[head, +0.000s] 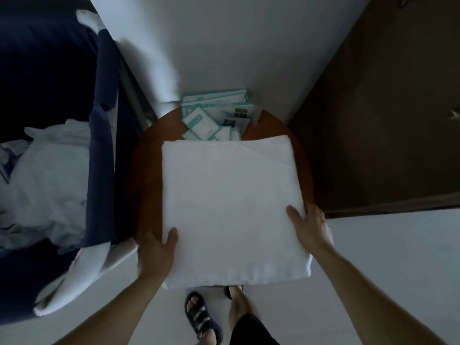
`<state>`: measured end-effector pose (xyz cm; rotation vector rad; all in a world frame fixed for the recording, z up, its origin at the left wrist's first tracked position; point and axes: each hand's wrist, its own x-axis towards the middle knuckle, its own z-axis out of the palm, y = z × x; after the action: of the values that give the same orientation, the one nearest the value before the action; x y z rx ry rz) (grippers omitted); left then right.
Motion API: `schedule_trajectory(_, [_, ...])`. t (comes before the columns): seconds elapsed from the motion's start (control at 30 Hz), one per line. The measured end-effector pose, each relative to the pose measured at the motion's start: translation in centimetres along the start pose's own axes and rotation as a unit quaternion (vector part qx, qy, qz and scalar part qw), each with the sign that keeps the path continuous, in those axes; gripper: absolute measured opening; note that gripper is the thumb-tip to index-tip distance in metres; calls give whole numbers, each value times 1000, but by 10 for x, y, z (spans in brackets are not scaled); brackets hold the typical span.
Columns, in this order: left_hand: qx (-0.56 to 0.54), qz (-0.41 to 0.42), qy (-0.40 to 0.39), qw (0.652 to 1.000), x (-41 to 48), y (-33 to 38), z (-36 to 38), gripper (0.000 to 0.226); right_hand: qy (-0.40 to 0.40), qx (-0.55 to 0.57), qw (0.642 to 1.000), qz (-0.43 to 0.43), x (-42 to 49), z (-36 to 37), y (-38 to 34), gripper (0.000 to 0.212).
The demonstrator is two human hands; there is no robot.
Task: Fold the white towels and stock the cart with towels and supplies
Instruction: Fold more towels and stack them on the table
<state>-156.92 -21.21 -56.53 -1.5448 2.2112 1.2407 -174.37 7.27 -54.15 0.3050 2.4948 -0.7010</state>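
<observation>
At the left of the frame, a navy fabric bag (99,170) on a metal frame holds crumpled white linen (49,175); it is probably part of the cart. Just right of it, at lower centre-left, the left hand (155,252) grips the near left corner of the folded white towel (231,207), thumb on top and fingers hidden beneath the edge. The towel lies flat as a thick square in the centre of the frame on a round wooden table (146,170). Its near edge overhangs the table rim and its far edge reaches a pile of teal-and-white supply packets (214,118) at upper centre. At the right edge of the towel, the right hand (311,227) clamps it the same way, thumb above and fingers out of sight below. A dark brown door (373,120) fills the right of the frame. Step in hand, by judgement: folding of this towel appears complete, and it is held for transfer. The next move calls for an even two-handed lift that keeps the layers square, then a carry leftward to the cart. The packets remain to be stocked.
</observation>
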Motion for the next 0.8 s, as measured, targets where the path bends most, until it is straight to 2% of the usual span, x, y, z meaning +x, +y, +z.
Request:
schedule_trajectory(0.23, [27,-29,-54,998,-29,-30,-10,52,50,12,999,17,-60,16,31,55])
schedule_trajectory(0.37, [56,-21,-57,997,-30,-41,-13,47,123,-6,992,-27,-75,21,39,47])
schedule_trajectory(0.53, [-12,-12,-73,997,-37,-38,-4,48,87,45,995,-8,-77,27,41,43])
schedule_trajectory(0.7, [4,-6,-45,999,-30,-35,4,47,102,73,992,27,-66,28,47,44])
schedule_trajectory(0.8, [-7,-4,-47,999,-30,-37,5,46,79,70,993,59,-58,32,49,45])
